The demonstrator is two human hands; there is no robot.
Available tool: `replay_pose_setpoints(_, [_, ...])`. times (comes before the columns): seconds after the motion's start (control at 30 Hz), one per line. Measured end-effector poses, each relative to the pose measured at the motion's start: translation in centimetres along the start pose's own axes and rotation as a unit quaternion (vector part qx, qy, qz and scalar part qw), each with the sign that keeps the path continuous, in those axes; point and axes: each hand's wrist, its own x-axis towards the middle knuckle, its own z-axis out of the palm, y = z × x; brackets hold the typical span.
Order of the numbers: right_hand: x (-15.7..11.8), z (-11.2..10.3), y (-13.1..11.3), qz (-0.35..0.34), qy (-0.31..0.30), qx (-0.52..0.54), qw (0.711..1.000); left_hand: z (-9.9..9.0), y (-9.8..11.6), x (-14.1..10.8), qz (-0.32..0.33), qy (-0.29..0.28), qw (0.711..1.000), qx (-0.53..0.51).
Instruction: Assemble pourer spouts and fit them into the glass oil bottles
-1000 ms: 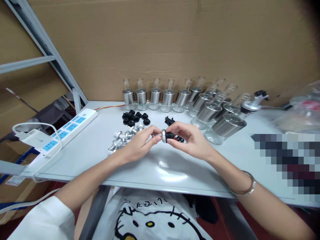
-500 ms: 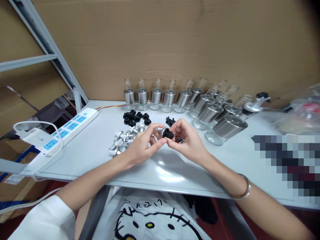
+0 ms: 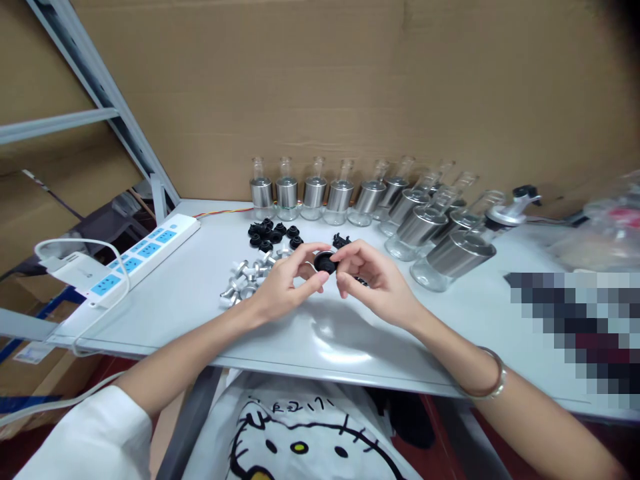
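Note:
My left hand (image 3: 285, 283) is closed around a bottle stopper (image 3: 326, 263), thumb below and fingers above. The stopper's round black rubber end is turned toward me, and a thin silvery rim shows around it. My right hand (image 3: 377, 280) has its curled fingertips at the right side of the rubber, the index finger touching it. Left of and behind my left hand lies a pile of silver-and-white pourer tops (image 3: 245, 279). Behind them is a cluster of black rubber stoppers (image 3: 270, 235). Small black parts (image 3: 341, 240) lie behind my right hand, partly hidden.
Several glass bottles with steel sleeves (image 3: 340, 196) stand along the back and right of the table (image 3: 165, 313). One at the right carries a silver pourer with a black top (image 3: 513, 205). A white power strip (image 3: 145, 257) with a plugged-in charger lies at left. A plastic bag (image 3: 600, 230) is far right.
The stopper has been turned so its black end faces me instead of pointing right. My right fingers have loosened and shifted around it. The view has moved slightly.

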Motion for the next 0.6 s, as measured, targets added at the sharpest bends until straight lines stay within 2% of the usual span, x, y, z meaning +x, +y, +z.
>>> replay_pose_setpoints(0.13, [0.13, -0.07, 0.00, 0.032, 0.013, -0.008, 0.999, -0.24, 0.17, 0.14, 0.020, -0.004, 1.000, 0.011])
replay_pose_setpoints(0.27, [0.08, -0.03, 0.43, 0.065, -0.007, -0.005, 0.998, -0.31, 0.44, 0.22, 0.033, 0.005, 0.999, 0.022])
replay_pose_setpoints(0.4, [-0.03, -0.11, 0.66, 0.075, -0.038, 0.004, 0.996, -0.41, 0.75, 0.22, 0.044, 0.004, 0.998, 0.034])
replay_pose_setpoints(0.6, [-0.18, -0.13, 0.37, 0.093, -0.033, 0.032, 0.995, -0.50, 0.71, 0.26, 0.056, -0.011, 0.998, 0.022])
